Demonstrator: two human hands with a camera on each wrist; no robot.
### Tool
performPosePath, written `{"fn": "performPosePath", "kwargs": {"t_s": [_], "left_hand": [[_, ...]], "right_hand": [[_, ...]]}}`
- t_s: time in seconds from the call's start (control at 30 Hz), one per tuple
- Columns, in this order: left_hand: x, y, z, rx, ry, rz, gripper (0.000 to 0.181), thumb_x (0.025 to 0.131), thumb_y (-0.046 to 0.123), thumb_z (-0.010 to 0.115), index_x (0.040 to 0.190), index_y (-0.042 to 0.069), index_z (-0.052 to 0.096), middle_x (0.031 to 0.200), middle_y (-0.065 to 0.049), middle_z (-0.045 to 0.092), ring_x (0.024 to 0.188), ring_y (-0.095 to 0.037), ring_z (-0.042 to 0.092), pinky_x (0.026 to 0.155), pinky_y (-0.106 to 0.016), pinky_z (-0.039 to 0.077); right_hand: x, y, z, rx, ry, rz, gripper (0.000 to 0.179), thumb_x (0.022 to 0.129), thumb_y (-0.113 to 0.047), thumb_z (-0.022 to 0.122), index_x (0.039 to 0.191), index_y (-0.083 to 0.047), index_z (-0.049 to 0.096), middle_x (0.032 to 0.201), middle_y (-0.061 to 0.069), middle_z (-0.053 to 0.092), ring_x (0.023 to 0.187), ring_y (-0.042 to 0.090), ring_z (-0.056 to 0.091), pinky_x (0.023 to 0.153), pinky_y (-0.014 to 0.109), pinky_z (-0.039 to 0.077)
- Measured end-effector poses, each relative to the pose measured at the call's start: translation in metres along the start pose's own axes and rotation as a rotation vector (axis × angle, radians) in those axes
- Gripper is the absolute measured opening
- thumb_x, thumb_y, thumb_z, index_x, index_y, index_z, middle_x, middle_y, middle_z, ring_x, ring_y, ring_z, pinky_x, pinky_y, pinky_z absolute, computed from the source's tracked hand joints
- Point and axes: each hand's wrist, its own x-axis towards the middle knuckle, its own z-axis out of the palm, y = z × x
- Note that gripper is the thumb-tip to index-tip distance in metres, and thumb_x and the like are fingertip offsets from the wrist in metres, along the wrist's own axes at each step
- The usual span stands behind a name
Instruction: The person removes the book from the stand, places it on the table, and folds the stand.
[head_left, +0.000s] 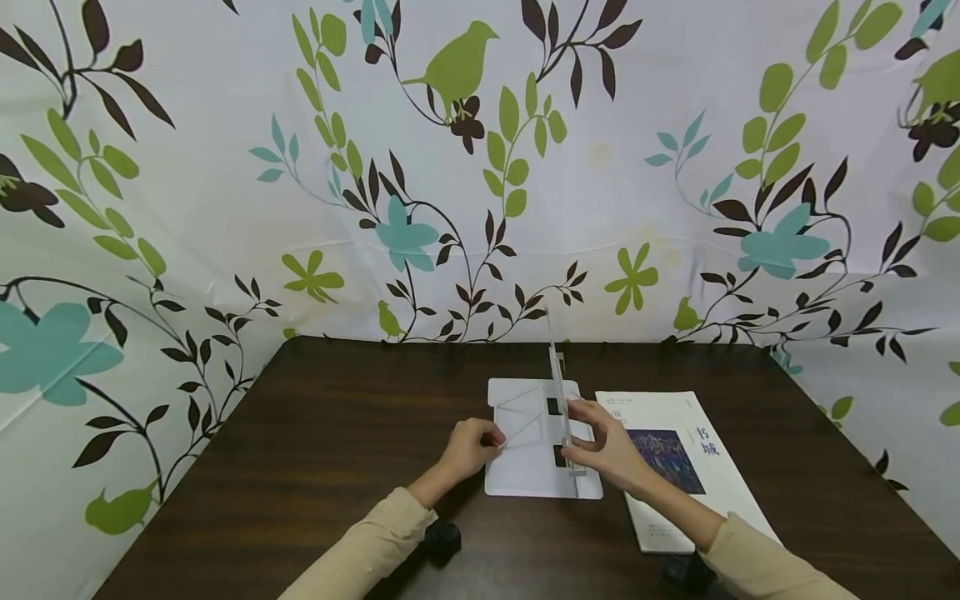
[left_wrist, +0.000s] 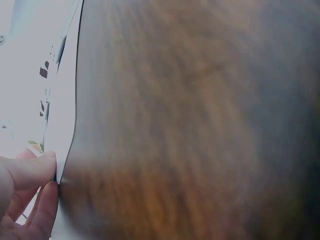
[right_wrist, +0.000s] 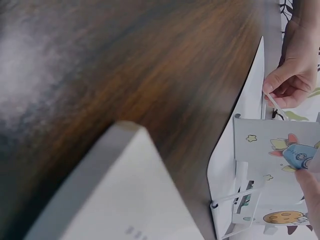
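A white book stand [head_left: 525, 485] lies on the table with its base flat and a thin panel [right_wrist: 257, 145] raised from it. The panel carries cartoon prints of a rocket and a round planet. My left hand [head_left: 469, 448] pinches a thin white wire rod [right_wrist: 276, 106] at the left side of the base. At the panel's right side, my right hand [head_left: 606, 443] grips its edge between thumb and fingers. In the right wrist view only part of the right hand [right_wrist: 311, 192] shows, against the printed panel.
A white book [head_left: 663, 525] with a dark blue picture lies right of the stand, beneath my right forearm. The dark wooden table [head_left: 360, 408] ends at a patterned cloth [head_left: 480, 275] behind. A small black object [head_left: 441, 542] sits by my left sleeve.
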Motion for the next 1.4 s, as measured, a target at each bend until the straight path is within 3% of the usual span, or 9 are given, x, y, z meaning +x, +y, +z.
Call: {"fn": "performPosePath", "kwargs": {"t_s": [0.37,0.5,0.53,0.63,0.9,1.2,1.4], "left_hand": [[0.000,-0.001,0.000,0.005,0.024,0.020,0.009,0.070,-0.007,0.070,0.076,-0.001,0.069,0.073,-0.008,0.067,0.070,-0.017,0.062,0.063,-0.025,0.050],[0.001,-0.005,0.000,-0.017,0.038,0.074,0.009,0.069,-0.007,0.070,0.075,0.000,0.070,0.071,-0.005,0.067,0.068,-0.013,0.062,0.061,-0.026,0.050],[0.004,-0.014,0.004,-0.018,0.045,0.115,0.007,0.070,-0.003,0.071,0.075,0.003,0.070,0.071,-0.002,0.067,0.067,-0.010,0.061,0.060,-0.023,0.049],[0.004,-0.014,0.003,-0.016,0.041,0.136,0.008,0.069,-0.002,0.072,0.074,0.004,0.071,0.070,0.001,0.067,0.066,-0.007,0.060,0.059,-0.022,0.048],[0.004,0.003,-0.005,0.007,-0.016,0.016,0.011,0.069,-0.007,0.071,0.077,0.001,0.072,0.074,-0.006,0.068,0.073,-0.019,0.063,0.063,-0.026,0.051],[0.008,0.006,-0.006,0.105,-0.080,0.022,0.010,0.072,-0.005,0.069,0.080,0.000,0.073,0.078,-0.008,0.069,0.079,-0.022,0.064,0.067,-0.026,0.051],[0.006,0.007,-0.005,0.117,-0.108,-0.001,0.010,0.074,-0.005,0.066,0.080,0.000,0.072,0.079,-0.008,0.069,0.080,-0.022,0.064,0.066,-0.026,0.051]], "right_hand": [[-0.003,-0.001,-0.004,-0.008,0.042,0.083,0.059,0.076,0.004,0.062,0.130,0.010,0.038,0.128,0.026,0.038,0.117,0.045,0.039,0.087,0.043,0.046],[-0.002,-0.002,-0.004,0.008,0.038,0.093,0.059,0.075,0.004,0.063,0.129,0.009,0.038,0.129,0.026,0.037,0.119,0.045,0.037,0.088,0.043,0.045],[-0.002,-0.003,-0.004,0.012,0.035,0.095,0.059,0.075,0.003,0.063,0.129,0.009,0.039,0.129,0.026,0.037,0.119,0.045,0.037,0.088,0.043,0.045],[-0.002,-0.003,-0.004,0.016,0.026,0.099,0.060,0.075,0.002,0.064,0.129,0.009,0.039,0.129,0.025,0.036,0.119,0.045,0.036,0.089,0.043,0.045],[-0.002,-0.005,-0.003,0.011,0.021,0.102,0.060,0.076,0.000,0.065,0.129,0.009,0.038,0.129,0.026,0.037,0.119,0.045,0.036,0.090,0.041,0.044],[-0.001,-0.005,-0.002,0.018,0.021,0.111,0.060,0.076,0.002,0.064,0.129,0.008,0.037,0.130,0.026,0.037,0.121,0.044,0.036,0.090,0.042,0.044],[-0.002,-0.004,0.000,0.029,0.028,0.132,0.061,0.076,-0.002,0.067,0.129,0.007,0.039,0.130,0.024,0.038,0.120,0.043,0.036,0.090,0.042,0.044]]}}
